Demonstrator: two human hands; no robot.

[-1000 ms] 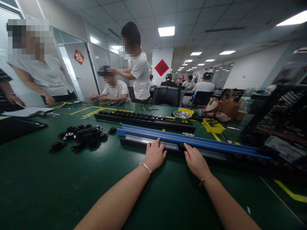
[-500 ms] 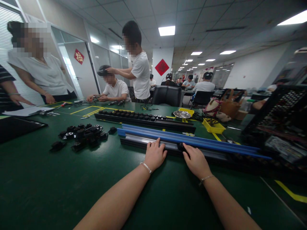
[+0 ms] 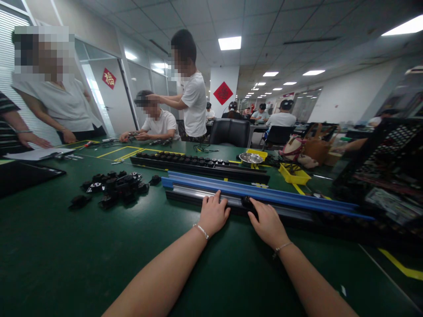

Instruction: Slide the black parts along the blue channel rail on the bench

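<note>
A long black rail point(image 3: 188, 199) with a silvery channel lies across the green table, a blue strip point(image 3: 297, 197) along its far side. My left hand point(image 3: 213, 214) rests on the rail, fingers apart and pressing on its near edge and channel. In the channel sits a small black part point(image 3: 246, 201). The index fingertip of my right hand point(image 3: 268, 223) touches that part from the right; its thumb is apart, by the rail's near side. To the left lies a pile of black parts point(image 3: 124, 187).
Behind is a second black rail point(image 3: 238, 173) lined with black parts. A metal bowl point(image 3: 251, 157) and a yellow tray point(image 3: 295, 173) stand beyond. A dark rack point(image 3: 370, 167) is at right, papers point(image 3: 38, 153) at left. Several people are around the table and farther back.
My right hand and the small black part have shifted slightly left along the rail, toward my left hand. My left hand stays in place.
</note>
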